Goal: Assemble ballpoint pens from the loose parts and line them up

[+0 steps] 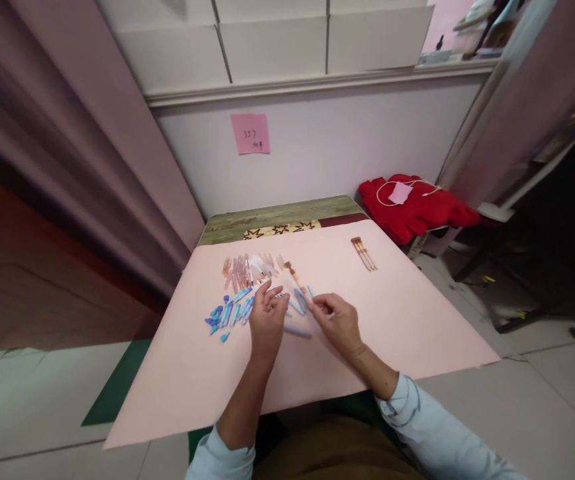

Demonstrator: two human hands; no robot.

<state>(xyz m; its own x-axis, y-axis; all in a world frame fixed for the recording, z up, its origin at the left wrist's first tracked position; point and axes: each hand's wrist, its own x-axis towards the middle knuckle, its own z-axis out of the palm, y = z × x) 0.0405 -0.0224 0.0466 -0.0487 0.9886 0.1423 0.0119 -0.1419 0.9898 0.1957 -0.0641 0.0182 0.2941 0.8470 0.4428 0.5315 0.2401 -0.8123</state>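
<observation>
On the near-left part of the table, on the smooth pink paper sheet [392,320] that is covering most of it, a loose heap of blue plastic pieces [227,315] is lying. They are short, glossy caps and stubby tubes, some deep blue and some pale. Just behind them, toward the far edge, a scatter of clear and pinkish tubes [247,268] is fanning out, slim and translucent.

The left hand [267,320] is resting at the right side of the blue heap, its fingers curling inward to a narrow gap. Whether they are pinching a piece I cannot tell. Between the two hands a pale blue barrel [297,331] is lying flat on the paper, round and matte.

The right hand [337,323] is hovering near the middle of the table, its fingertips drawing together in a tight pinch beside a few more pale blue tubes [301,300]. What they are gripping is too small to make out.

Toward the far-right corner, well apart from the rest, a small bundle of brown-tipped pens [364,253] is lying side by side. Beyond that edge, a soft red cloth [417,207] is slumping on a seat.
</observation>
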